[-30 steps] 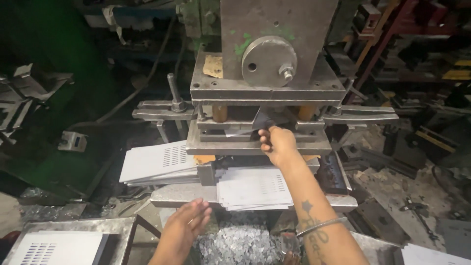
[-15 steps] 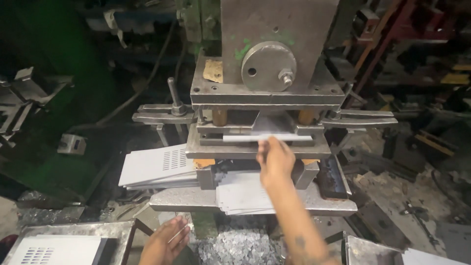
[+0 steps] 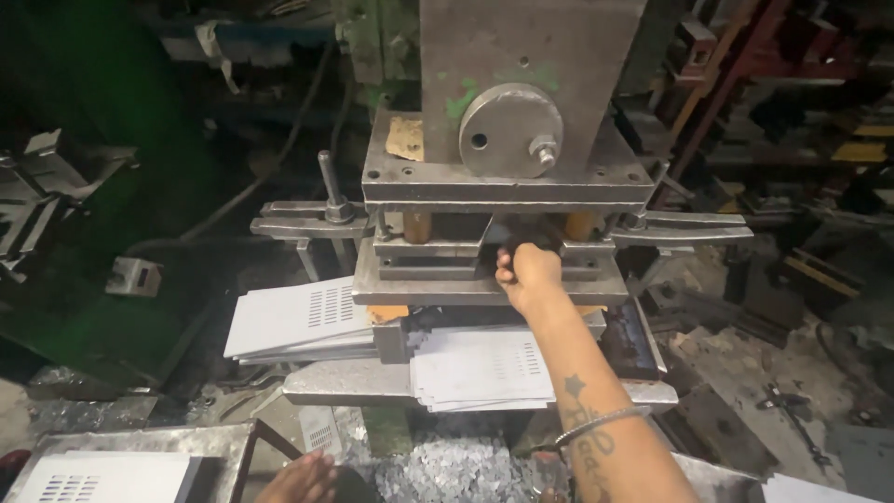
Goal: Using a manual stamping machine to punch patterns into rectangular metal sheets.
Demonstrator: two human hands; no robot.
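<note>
My right hand (image 3: pixel 527 272) reaches into the gap of a grey metal press (image 3: pixel 503 177), its fingers curled at the die opening; whether it holds a sheet there is hidden in shadow. Below my forearm lies a stack of white perforated metal sheets (image 3: pixel 480 365) on the press bed. My left hand (image 3: pixel 300 481) is low at the bottom edge, fingers apart, holding nothing, near a heap of shiny metal scrap (image 3: pixel 445 470).
Another stack of white slotted sheets (image 3: pixel 296 321) sits left of the press. A metal tray (image 3: pixel 130 440) at bottom left holds one more white sheet. A lever (image 3: pixel 328 186) stands on the press's left arm. Dark clutter and metal parts surround the machine.
My right hand pushed deeper into the press opening and the bright sheet edge seen there went out of sight. My left hand dropped lower toward the bottom edge.
</note>
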